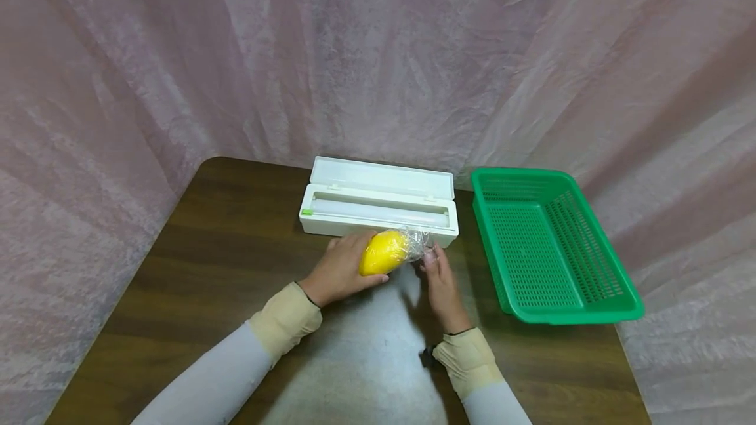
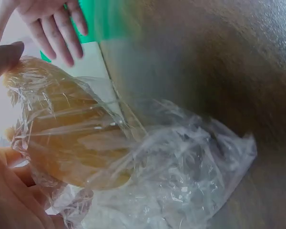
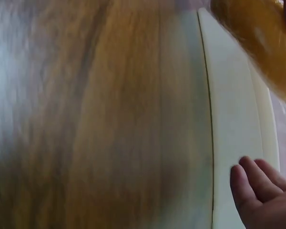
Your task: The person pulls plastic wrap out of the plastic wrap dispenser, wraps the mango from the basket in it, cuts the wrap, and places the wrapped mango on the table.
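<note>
My left hand (image 1: 338,269) grips a smooth yellow mango-like fruit (image 1: 380,253) above the table, thumb on one side and fingers on the other. Clear plastic wrap (image 2: 181,167) covers the fruit, and a loose crumpled end of it sticks out to the right. My right hand (image 1: 444,290) is beside that loose end; in the left wrist view its fingers (image 2: 62,36) are spread and hold nothing. Just beyond both hands stands a white wrap dispenser (image 1: 378,223), lid (image 1: 384,177) raised, with a roll of film (image 1: 378,212) inside.
At the right of the table stands a green perforated plastic basket (image 1: 493,254). The brown wooden table (image 1: 236,228) reaches back to a pink curtain (image 1: 378,71). A small green piece (image 1: 306,212) sits at the dispenser's left end.
</note>
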Action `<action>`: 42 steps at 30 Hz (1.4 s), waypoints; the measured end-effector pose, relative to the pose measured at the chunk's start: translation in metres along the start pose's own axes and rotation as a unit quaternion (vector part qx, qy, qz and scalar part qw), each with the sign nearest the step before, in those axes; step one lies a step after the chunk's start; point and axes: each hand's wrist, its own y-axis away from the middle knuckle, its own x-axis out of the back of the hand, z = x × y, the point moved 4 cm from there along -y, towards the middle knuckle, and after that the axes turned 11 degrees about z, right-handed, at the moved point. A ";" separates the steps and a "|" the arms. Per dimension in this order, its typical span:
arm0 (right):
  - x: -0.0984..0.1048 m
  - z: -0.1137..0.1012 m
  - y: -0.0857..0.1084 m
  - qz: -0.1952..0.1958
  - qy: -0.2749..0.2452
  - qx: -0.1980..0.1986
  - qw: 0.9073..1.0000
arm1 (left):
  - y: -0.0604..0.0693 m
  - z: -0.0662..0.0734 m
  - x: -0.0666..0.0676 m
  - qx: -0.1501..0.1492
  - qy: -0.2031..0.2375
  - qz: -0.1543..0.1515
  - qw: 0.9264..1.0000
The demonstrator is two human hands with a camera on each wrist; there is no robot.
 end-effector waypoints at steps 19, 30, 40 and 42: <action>-0.026 -0.007 0.000 -0.056 -0.104 -0.010 0.993 | 0.007 0.013 -0.005 -0.051 -0.001 -0.035 0.998; -0.032 -0.003 0.001 -0.023 0.030 0.048 0.998 | 0.005 0.014 -0.013 -0.086 -0.017 -0.032 0.996; -0.035 -0.016 -0.002 -0.011 0.286 0.144 0.947 | 0.006 0.015 -0.023 -0.099 -0.067 -0.033 0.992; -0.037 -0.018 -0.001 -0.020 0.312 0.158 0.937 | 0.007 0.016 -0.024 -0.101 -0.078 -0.040 0.991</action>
